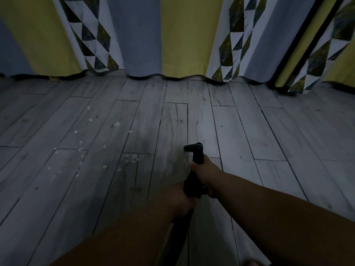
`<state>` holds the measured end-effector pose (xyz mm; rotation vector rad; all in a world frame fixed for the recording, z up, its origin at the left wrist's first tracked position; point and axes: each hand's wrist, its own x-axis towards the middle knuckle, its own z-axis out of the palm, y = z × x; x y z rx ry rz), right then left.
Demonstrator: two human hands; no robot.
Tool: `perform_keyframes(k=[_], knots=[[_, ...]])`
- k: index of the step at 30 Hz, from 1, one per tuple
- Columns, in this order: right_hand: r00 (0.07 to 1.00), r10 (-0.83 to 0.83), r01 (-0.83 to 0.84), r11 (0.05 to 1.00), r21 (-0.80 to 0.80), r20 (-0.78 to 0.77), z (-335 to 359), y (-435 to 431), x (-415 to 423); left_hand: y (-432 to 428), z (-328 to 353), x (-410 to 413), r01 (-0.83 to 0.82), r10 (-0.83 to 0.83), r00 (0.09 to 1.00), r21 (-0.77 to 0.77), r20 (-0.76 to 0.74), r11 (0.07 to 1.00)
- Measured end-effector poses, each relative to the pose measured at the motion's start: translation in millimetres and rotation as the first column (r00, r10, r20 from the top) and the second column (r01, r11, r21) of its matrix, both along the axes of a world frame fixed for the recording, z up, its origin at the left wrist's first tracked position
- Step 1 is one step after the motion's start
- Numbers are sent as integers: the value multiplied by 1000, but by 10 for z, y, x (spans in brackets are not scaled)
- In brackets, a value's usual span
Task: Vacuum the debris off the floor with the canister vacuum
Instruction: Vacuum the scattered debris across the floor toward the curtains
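Note:
A black vacuum wand (194,184) points away from me over the grey plank floor (249,131), its small black nozzle (193,147) low over the boards at centre. My right hand (206,172) grips the wand high up, just behind the nozzle. Lower on the wand my left hand (179,198) is closed around it where the dark hose (176,237) runs back toward me. Pale debris (132,159) lies scattered left of the nozzle, with more specks (90,120) spread farther left. The canister is out of sight.
Long curtains (144,35) in yellow, grey and a triangle pattern hang to the floor across the back. A dark vertical bar (311,43) crosses the curtains at the right. The room is dim.

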<state>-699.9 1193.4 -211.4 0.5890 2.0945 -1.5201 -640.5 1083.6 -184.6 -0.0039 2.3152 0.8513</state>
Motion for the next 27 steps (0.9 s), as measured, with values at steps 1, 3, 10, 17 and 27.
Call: perform_keyframes(k=[1, 3, 10, 17, 27], knots=[[1000, 19, -19, 1000, 19, 4, 46, 17, 122, -2, 16, 147, -11, 11, 1000, 33, -7, 999], [999, 38, -39, 999, 25, 11, 161, 33, 345, 2, 82, 413, -52, 54, 999, 115, -10, 992], [998, 59, -62, 994, 89, 31, 402, -116, 957, -58, 269, 1151, -267, 241, 962, 253, 128, 930], [1000, -10, 10, 1000, -19, -22, 420, -460, 1433, -251, 345, 1589, -403, 387, 915, 278, 116, 872], [993, 117, -119, 990, -76, -29, 398, -954, 1223, -619, 278, 1466, -503, 510, 858, 315, 69, 805]])
